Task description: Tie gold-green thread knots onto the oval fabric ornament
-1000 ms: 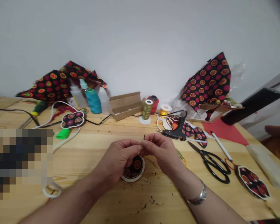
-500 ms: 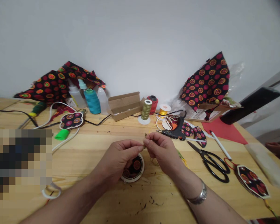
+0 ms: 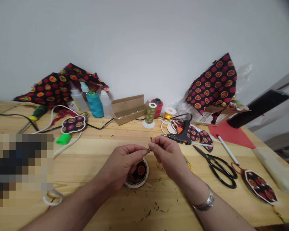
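Both hands meet over the middle of the table, fingertips almost touching. My left hand pinches a thin olive-brown cord between thumb and forefinger. My right hand pinches the same cord close by, and a short end sticks up above its fingertips. Beneath my left hand lies a round white-rimmed piece covered in dark patterned fabric, partly hidden by the fingers. Yellow-green threads show on the table just past my right hand.
Black-handled scissors and a black glue gun lie right of my hands. An olive thread spool, an open cardboard box and a teal thread cone stand at the back. A fabric-covered octagonal piece sits far right.
Slightly more of the cord shows between my fingertips. Both hands otherwise keep nearly the same position and grip.
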Motion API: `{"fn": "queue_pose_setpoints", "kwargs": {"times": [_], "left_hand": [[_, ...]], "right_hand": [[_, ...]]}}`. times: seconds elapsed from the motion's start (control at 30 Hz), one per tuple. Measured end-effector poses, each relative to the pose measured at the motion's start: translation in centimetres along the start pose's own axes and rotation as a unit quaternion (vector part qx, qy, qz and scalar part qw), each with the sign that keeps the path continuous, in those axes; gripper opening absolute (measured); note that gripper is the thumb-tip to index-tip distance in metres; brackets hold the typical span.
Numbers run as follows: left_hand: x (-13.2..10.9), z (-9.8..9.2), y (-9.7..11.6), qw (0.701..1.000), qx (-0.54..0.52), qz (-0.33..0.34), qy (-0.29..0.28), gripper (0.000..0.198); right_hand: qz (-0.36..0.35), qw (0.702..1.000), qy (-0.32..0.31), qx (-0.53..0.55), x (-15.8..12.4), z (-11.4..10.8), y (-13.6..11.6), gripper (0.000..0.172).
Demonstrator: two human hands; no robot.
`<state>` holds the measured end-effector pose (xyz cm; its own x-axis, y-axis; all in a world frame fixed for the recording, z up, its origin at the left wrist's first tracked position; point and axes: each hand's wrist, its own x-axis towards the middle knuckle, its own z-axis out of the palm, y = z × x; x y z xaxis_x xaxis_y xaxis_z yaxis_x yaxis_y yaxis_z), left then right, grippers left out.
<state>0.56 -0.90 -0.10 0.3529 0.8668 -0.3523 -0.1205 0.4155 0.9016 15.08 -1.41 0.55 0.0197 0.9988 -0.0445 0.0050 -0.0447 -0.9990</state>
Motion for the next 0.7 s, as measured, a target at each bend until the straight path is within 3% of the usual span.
{"fn": "queue_pose_setpoints", "kwargs": {"times": [0.33,0.7], "left_hand": [[0.05,0.05,-0.1,1.0,-0.017,0.008,-0.006,0.024],[-0.05,0.07,-0.09,1.0,-0.003,0.013,0.028,0.022]], "right_hand": [[0.001,1.0,0.008,-0.005,-0.05,-0.01,-0.21,0.017],[0.032,0.999,-0.01,0.01,-0.07,0.03,-0.23,0.019]]}}
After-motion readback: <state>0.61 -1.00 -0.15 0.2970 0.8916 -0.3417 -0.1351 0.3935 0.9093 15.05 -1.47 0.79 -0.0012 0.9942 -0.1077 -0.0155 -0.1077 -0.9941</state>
